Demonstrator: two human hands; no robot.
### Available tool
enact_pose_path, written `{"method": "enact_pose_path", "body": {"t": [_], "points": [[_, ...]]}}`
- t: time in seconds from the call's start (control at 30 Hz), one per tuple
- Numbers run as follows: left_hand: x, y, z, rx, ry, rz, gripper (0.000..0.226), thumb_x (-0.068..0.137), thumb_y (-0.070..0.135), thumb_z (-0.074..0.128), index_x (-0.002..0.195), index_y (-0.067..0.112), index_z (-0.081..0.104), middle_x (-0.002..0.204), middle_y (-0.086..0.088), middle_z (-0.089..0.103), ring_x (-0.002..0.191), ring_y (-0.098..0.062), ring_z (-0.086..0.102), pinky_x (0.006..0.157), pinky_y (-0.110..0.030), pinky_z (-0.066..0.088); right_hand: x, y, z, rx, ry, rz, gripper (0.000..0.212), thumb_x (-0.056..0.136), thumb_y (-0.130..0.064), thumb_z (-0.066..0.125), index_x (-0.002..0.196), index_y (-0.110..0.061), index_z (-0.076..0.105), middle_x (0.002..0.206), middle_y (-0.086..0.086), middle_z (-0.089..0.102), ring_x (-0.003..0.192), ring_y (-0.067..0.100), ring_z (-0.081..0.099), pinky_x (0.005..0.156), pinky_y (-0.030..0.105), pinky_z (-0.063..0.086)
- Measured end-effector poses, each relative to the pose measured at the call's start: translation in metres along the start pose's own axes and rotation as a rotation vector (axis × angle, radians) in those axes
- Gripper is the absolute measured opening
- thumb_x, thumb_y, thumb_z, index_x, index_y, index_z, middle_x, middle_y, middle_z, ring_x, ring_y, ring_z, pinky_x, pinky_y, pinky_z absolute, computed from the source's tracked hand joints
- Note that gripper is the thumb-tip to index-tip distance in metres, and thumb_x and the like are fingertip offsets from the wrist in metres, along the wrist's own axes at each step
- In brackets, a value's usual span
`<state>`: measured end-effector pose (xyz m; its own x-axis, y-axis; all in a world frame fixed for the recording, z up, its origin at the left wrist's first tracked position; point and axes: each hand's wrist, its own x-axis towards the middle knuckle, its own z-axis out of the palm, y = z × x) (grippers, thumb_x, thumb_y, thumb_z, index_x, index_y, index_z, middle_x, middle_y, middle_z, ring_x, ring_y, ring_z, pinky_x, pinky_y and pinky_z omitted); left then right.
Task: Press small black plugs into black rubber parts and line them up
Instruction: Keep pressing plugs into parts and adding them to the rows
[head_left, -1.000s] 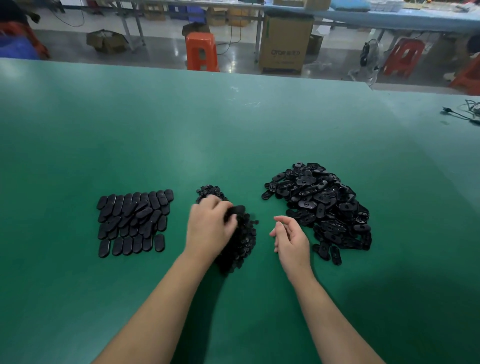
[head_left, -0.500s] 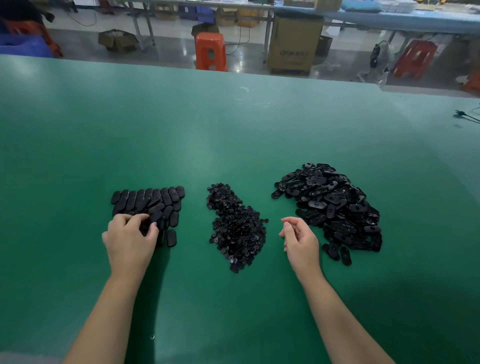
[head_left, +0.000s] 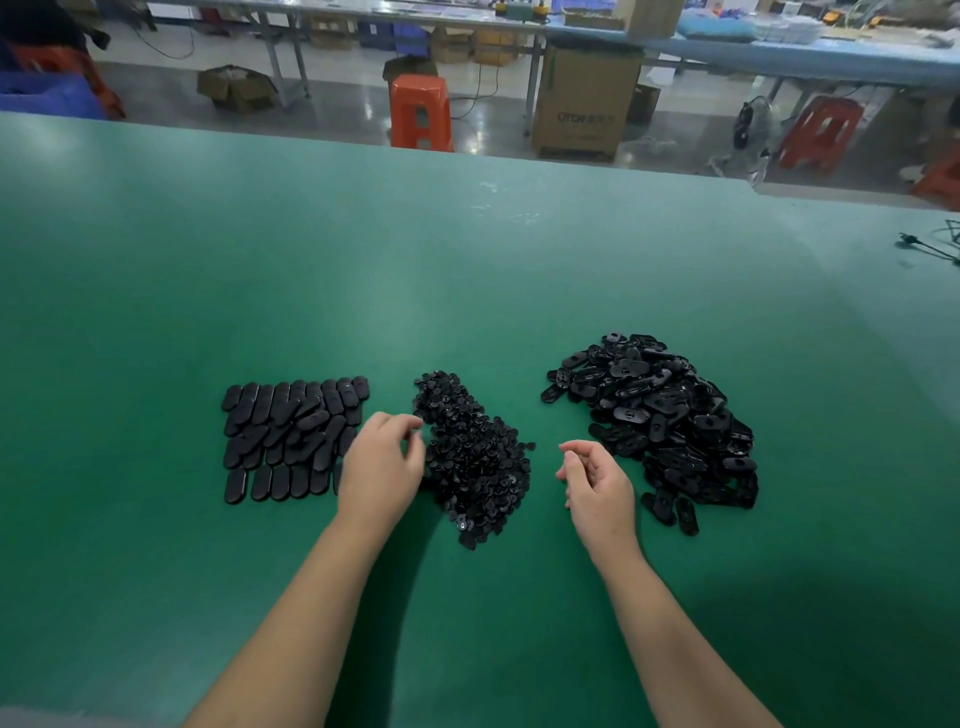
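Change: half a second ago the left hand (head_left: 382, 467) lay on the near edge of the lined-up parts (head_left: 293, 439); it has now swung right and hovers between those rows and the plug pile (head_left: 475, 457). A second ago it was down on the plug pile, so this reads as a return trip.
Meaning for the task: one finished piece has probably just joined the rows, and a fresh cycle is starting with the reach for another plug.
Left hand: fingers loosely curled and slightly apart, tips aimed toward 2 o'clock at the plug pile's left edge; nothing can be seen held in it.
Right hand (head_left: 597, 480): it has barely moved, resting at the 9 o'clock side of the loose rubber parts (head_left: 660, 415), fingers curled toward the palm; whether a part sits inside the curl cannot be told.
Lined-up parts: several tidy rows of oval pieces at 9 o'clock from the plug pile, the near row just left of the left wrist.
Plug pile: a narrow heap at the centre of the green table (head_left: 467, 270), between the two hands.
Loose rubber parts: a large, jumbled heap at 3 o'clock from the plugs, far bigger than the finished rows, so most of the work looks to lie ahead.
Next need: a pinch on one small plug without dragging its neighbours.
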<state>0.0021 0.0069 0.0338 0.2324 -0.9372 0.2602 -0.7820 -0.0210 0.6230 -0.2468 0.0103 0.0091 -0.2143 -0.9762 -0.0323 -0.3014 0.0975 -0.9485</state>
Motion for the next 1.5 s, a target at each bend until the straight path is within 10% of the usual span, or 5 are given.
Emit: {"method": "enact_pose_path", "body": {"t": [1.03, 1.5], "points": [[0.009, -0.016, 0.034, 0.043, 0.021, -0.036, 0.012, 0.095, 0.014, 0.063, 0.1, 0.009, 0.072, 0.096, -0.001, 0.061, 0.083, -0.022, 0.059, 0.074, -0.037, 0.05, 0.013, -0.007, -0.01, 0.042, -0.087, 0.089, 0.019, 0.103, -0.014, 0.054, 0.097, -0.027, 0.067, 0.082, -0.004, 0.071, 0.06, 0.006, 0.056, 0.057, 0.024, 0.05], [0.01, -0.018, 0.032, 0.026, 0.007, -0.047, 0.023, 0.095, 0.012, 0.062, 0.115, 0.012, 0.072, 0.105, -0.002, 0.068, 0.089, -0.024, 0.064, 0.079, -0.041, 0.055, 0.072, -0.02, -0.068, -1.094, -0.082, -0.188, 0.031, 0.106, -0.027, 0.049, 0.135, -0.029, 0.06, 0.114, -0.002, 0.061, 0.087, 0.023, 0.066, 0.064, 0.029, 0.042]]}}
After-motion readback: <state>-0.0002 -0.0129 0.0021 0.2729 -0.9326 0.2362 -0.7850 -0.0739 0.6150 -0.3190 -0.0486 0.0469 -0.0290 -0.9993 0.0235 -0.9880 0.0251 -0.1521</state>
